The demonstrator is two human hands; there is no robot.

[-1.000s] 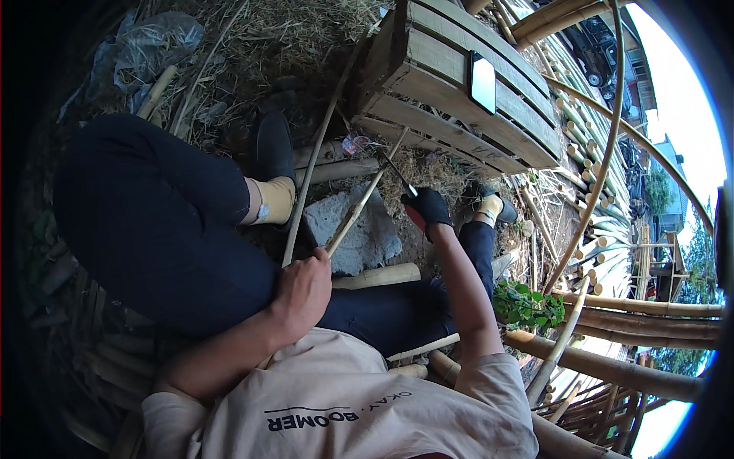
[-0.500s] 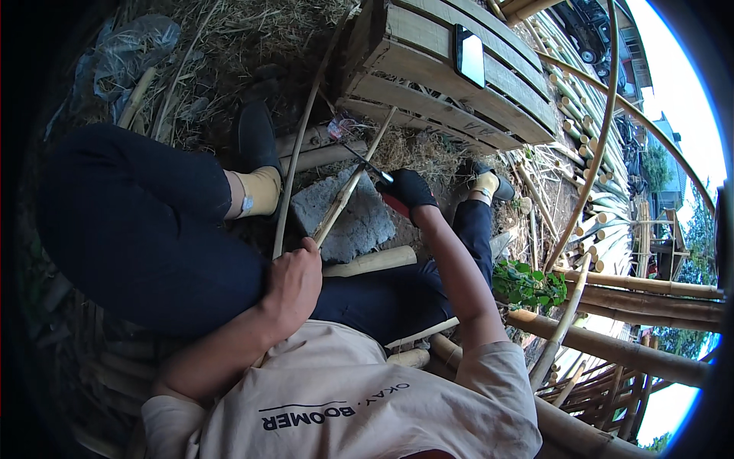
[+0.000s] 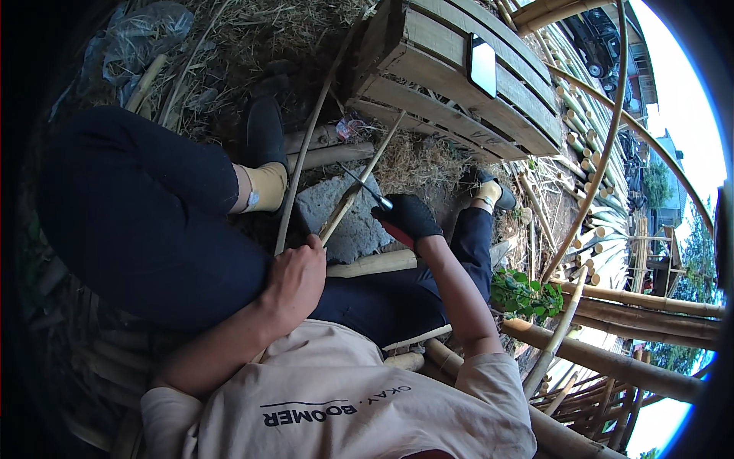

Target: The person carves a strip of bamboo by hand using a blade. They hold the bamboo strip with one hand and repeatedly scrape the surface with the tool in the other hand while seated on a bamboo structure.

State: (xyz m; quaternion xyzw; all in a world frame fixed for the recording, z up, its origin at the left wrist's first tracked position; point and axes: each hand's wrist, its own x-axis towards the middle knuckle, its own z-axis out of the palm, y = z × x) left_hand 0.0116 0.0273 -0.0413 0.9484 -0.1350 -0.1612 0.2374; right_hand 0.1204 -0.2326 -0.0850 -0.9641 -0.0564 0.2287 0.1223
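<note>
My bare left hand (image 3: pixel 297 279) is closed around the lower end of a bamboo strip (image 3: pixel 376 158), which slants up and away to the right over a rough grey block (image 3: pixel 321 205). In my right hand (image 3: pixel 410 222), which wears a black and red glove, is a knife (image 3: pixel 359 182) with a thin dark blade. The blade lies across the strip above the block; whether its edge bites in cannot be made out. The fingers hide most of the knife's handle. Just left of the block, a longer thin bamboo stick (image 3: pixel 310 138) runs past my left hand.
A slatted wooden crate (image 3: pixel 436 57) stands ahead, with a phone (image 3: pixel 482 66) on top. Cut bamboo pieces (image 3: pixel 332 156) lie beyond the block. Stacked bamboo poles (image 3: pixel 600 183) and thick rails (image 3: pixel 612 352) fill the right side. Leafy green sprigs (image 3: pixel 527 294) sit beside my leg.
My right hand has drawn the knife a little nearer to me along the strip. My left hand keeps its grip. The whole view has shifted slightly.
</note>
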